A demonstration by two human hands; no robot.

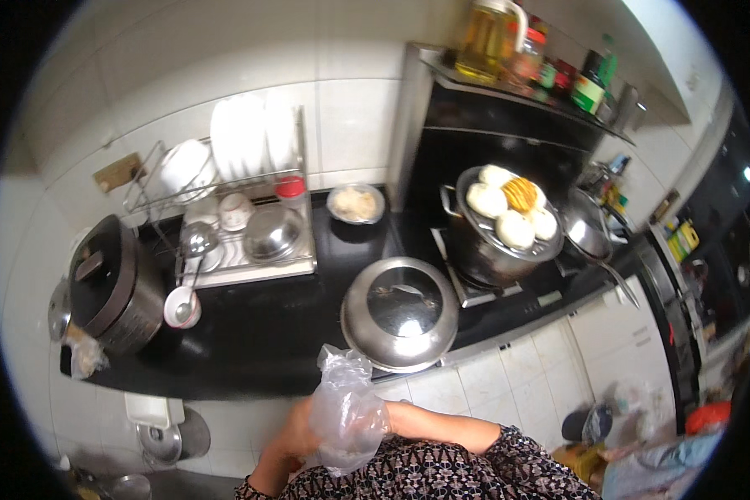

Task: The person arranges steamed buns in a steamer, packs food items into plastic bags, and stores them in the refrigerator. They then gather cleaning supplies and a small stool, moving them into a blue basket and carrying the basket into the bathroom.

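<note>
A clear, crumpled plastic bag (349, 412) is up in front of my body, between my two hands. My left hand (303, 414) grips its left side, and my right hand (395, 417) meets it from the right. Most of the fingers are hidden behind or within the plastic. Just beyond the bag, a domed steel lid (406, 356) with a glass centre rests at the counter's front edge. To its right, white buns (487, 200) and a yellow ridged roll (520, 195) sit on a steamer tray atop a steel pot (490, 259) on the stove.
A dish rack (256, 275) holds plates and bowls. Left of it stand a dark electric cooker (109, 294) and a small cup (181, 309) with a ladle. A bowl (355, 220) of pale food is near the wall. Right of the pot lies a steel pan (587, 231).
</note>
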